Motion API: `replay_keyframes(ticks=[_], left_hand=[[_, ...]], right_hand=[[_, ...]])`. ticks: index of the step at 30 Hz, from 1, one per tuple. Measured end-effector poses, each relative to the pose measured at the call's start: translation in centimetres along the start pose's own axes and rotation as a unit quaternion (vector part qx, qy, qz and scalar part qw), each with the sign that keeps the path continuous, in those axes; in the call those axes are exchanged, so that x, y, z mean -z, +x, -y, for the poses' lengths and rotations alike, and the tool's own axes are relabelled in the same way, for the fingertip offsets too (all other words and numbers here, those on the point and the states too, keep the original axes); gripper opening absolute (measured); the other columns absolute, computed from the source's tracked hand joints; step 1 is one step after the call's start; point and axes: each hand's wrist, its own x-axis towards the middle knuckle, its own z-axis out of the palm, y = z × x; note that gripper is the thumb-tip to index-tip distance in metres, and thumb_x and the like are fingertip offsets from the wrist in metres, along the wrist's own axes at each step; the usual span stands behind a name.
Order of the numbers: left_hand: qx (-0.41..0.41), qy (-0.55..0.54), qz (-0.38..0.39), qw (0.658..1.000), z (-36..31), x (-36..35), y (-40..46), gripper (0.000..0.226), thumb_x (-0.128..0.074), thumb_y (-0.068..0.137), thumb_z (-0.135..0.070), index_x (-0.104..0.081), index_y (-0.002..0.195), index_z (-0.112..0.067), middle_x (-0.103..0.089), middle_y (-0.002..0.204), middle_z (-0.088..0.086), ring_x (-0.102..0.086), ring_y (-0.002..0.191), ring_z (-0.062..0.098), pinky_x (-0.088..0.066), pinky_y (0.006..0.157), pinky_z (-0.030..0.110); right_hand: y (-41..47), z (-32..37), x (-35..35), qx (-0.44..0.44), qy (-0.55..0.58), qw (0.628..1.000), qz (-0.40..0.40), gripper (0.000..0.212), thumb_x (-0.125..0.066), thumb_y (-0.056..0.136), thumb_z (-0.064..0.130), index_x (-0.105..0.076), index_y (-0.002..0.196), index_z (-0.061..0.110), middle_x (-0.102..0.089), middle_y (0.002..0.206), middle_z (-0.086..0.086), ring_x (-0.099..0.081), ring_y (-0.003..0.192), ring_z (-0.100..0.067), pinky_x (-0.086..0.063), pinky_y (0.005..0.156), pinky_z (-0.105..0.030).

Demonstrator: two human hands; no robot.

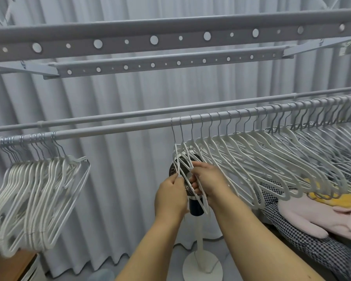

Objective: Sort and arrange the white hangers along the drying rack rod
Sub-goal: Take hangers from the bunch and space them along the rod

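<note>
Firstly, white hangers: slim plastic-coated bodies with curved shoulders, ribbed grip sections near the ends and grey metal hooks. Two groups hang on the drying rack rod (118,129), a smooth grey tube running from the left edge up toward the right edge of the frame.

Left bunch of hangers (34,197): packed tight at lower left, hooks crowded together, too dense to count exactly, somewhat blurred.

Right row of hangers (272,157): spaced out evenly from frame centre to the right edge, several dozen, the far ones too small to count.

Left hand (170,196): fingers curled, pinching the lower bar of the leftmost hanger (177,159) of the right row, at frame centre.

Right hand (209,184): fingers curled round the thin bars of the next hangers (187,157) in that row; how many it grips cannot be told.

Second rod (150,112): one, thinner, grey, just behind the first.

Perforated rails (170,37): two, flat grey metal with round holes of alternating size, across the upper frame.

Standing fan (197,205): one, dark head with wire grille behind the hands, white pole and round white base at bottom centre.

Curtain (120,179): pale grey, pleated, filling the background.

Fabrics at lower right: one houndstooth cloth (292,238), one pink item (316,220), one yellow piece (336,198).
</note>
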Motion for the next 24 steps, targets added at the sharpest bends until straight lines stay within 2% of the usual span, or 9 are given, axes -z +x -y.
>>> replay_keyframes(ticks=[5,9,12,14,17,20,22,24], left_hand=[[-0.004,0.002,0.007,1.0,-0.2,0.3,-0.3,0.035,-0.04,0.097,-0.023,-0.053,0.065,-0.018,-0.052,0.059,0.004,-0.047,0.057,0.024,-0.039,0.043,0.022],[0.001,0.01,0.005,1.0,-0.2,0.4,-0.2,0.035,-0.041,0.096,-0.023,-0.046,0.063,-0.014,-0.051,0.062,0.01,-0.045,0.058,0.027,-0.039,0.045,0.025],[0.004,0.02,0.0,1.0,-0.3,0.4,-0.3,0.035,-0.041,0.095,-0.023,-0.047,0.062,-0.013,-0.052,0.062,0.01,-0.047,0.057,0.028,-0.039,0.045,0.025],[0.002,0.022,-0.003,1.0,-0.4,0.5,-0.3,0.035,-0.041,0.094,-0.023,-0.049,0.062,-0.015,-0.055,0.062,0.009,-0.049,0.056,0.028,-0.04,0.046,0.025],[-0.008,0.037,-0.006,0.999,-0.4,0.7,-0.5,0.034,-0.04,0.093,-0.025,-0.048,0.061,-0.015,-0.059,0.065,0.01,-0.052,0.056,0.027,-0.044,0.054,0.031],[-0.026,0.064,-0.014,0.998,-0.3,1.0,-0.6,0.038,-0.039,0.093,-0.029,-0.054,0.064,-0.011,-0.068,0.065,0.009,-0.061,0.059,0.029,-0.052,0.065,0.04],[-0.04,0.094,-0.019,0.995,-0.3,1.4,-0.6,0.043,-0.037,0.095,-0.033,-0.058,0.064,-0.011,-0.07,0.063,0.006,-0.067,0.066,0.029,-0.053,0.071,0.042],[-0.049,0.127,-0.025,0.99,-0.1,2.1,-0.7,0.048,-0.033,0.097,-0.036,-0.057,0.061,-0.015,-0.071,0.065,0.004,-0.068,0.07,0.027,-0.055,0.074,0.041]], right_hand=[[-0.3,0.2,-0.3,-0.006,-0.007,1.0,-0.009,0.036,-0.047,0.092,0.001,-0.052,0.127,0.008,-0.048,0.058,-0.008,-0.039,0.041,-0.014,-0.031,0.036,-0.016],[-0.5,0.3,-0.4,-0.006,-0.025,0.999,-0.018,0.033,-0.048,0.092,0.001,-0.052,0.124,0.007,-0.05,0.059,-0.008,-0.041,0.041,-0.014,-0.035,0.038,-0.018],[-0.5,0.3,-0.5,-0.002,-0.044,0.999,-0.025,0.029,-0.048,0.091,0.002,-0.052,0.119,0.008,-0.052,0.061,-0.009,-0.044,0.045,-0.016,-0.039,0.043,-0.022],[-0.3,0.0,-0.5,0.007,-0.087,0.995,-0.039,0.023,-0.05,0.089,0.007,-0.056,0.111,0.01,-0.058,0.064,-0.009,-0.05,0.052,-0.019,-0.046,0.051,-0.028],[-0.6,0.0,-0.5,0.042,-0.2,0.976,-0.073,0.019,-0.053,0.08,0.022,-0.062,0.095,0.015,-0.065,0.07,-0.004,-0.059,0.066,-0.023,-0.054,0.071,-0.042],[-1.9,0.9,-1.0,0.077,-0.316,0.94,-0.101,0.022,-0.053,0.083,0.028,-0.06,0.101,0.018,-0.066,0.086,-0.004,-0.063,0.084,-0.027,-0.051,0.08,-0.043],[-2.6,1.5,-1.6,0.122,-0.344,0.923,-0.122,0.027,-0.054,0.085,0.026,-0.061,0.107,0.012,-0.066,0.096,-0.008,-0.062,0.093,-0.029,-0.05,0.081,-0.042],[-3.1,1.9,-2.5,0.168,-0.344,0.914,-0.135,0.034,-0.056,0.085,0.029,-0.061,0.115,0.014,-0.064,0.109,-0.006,-0.059,0.104,-0.027,-0.049,0.088,-0.042]])
